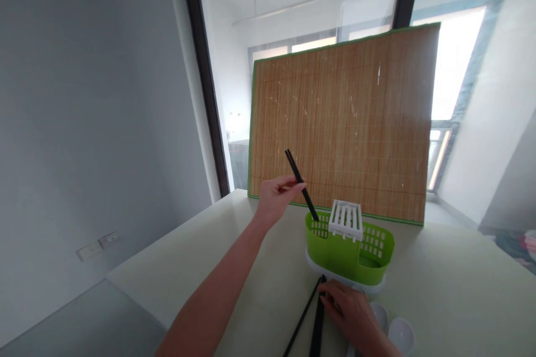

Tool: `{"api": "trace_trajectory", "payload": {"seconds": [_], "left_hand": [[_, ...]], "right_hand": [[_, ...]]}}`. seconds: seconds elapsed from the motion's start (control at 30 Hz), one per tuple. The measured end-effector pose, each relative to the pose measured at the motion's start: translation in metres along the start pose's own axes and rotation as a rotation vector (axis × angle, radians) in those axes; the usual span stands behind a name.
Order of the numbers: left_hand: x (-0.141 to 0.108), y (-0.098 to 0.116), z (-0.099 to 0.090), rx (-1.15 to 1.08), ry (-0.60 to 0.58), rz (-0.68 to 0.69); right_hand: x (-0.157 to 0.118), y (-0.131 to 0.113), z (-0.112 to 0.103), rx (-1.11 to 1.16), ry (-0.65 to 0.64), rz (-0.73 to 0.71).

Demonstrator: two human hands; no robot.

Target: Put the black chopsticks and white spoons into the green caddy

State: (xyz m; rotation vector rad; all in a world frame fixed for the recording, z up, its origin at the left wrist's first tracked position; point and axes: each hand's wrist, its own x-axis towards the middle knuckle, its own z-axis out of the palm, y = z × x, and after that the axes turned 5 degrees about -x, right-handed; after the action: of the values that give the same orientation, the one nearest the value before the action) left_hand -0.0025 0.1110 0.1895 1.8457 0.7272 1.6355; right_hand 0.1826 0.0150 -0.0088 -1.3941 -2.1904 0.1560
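My left hand (276, 195) pinches a pair of black chopsticks (309, 201) held at a tilt, their lower ends at the left compartment of a green basket (339, 259). A white slatted rack (345, 218) spans the basket's middle, and a white tray (312, 265) lies under it. In front of the basket, my right hand (343, 307) has its fingers closed on the upper ends of more black chopsticks (318, 329) lying on the table. One thin black chopstick (302, 318) lies apart, to their left.
White spoons (401, 336) lie on the white table (452, 290) beside my right wrist. Behind the basket a bamboo mat (343, 122) with green edging stands upright against the glass. A grey wall (92, 95) rises on the left.
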Motion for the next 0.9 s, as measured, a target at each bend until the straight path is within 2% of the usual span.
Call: {"api": "trace_trajectory", "payload": {"seconds": [0.1, 0.17, 0.3, 0.43, 0.6, 0.9], "left_hand": [[0.028, -0.024, 0.011, 0.058, -0.011, 0.049], [0.037, -0.048, 0.024, 0.079, -0.074, 0.009], [0.04, -0.092, 0.056, 0.12, -0.259, -0.185], [0.035, -0.117, 0.083, 0.155, -0.403, -0.247], [0.03, -0.129, 0.095, 0.272, -0.52, -0.262], [0.02, -0.122, 0.089, 0.662, -0.515, -0.168]], "right_hand": [[0.0, 0.001, 0.002, -0.062, -0.035, -0.017], [0.0, 0.002, 0.004, -0.092, -0.047, -0.02], [0.001, 0.002, 0.005, -0.128, -0.063, -0.019], [0.0, 0.002, 0.005, -0.141, -0.067, -0.017], [0.001, 0.002, 0.006, -0.176, -0.079, -0.013], [0.001, -0.001, 0.006, -0.205, -0.089, -0.012]]}}
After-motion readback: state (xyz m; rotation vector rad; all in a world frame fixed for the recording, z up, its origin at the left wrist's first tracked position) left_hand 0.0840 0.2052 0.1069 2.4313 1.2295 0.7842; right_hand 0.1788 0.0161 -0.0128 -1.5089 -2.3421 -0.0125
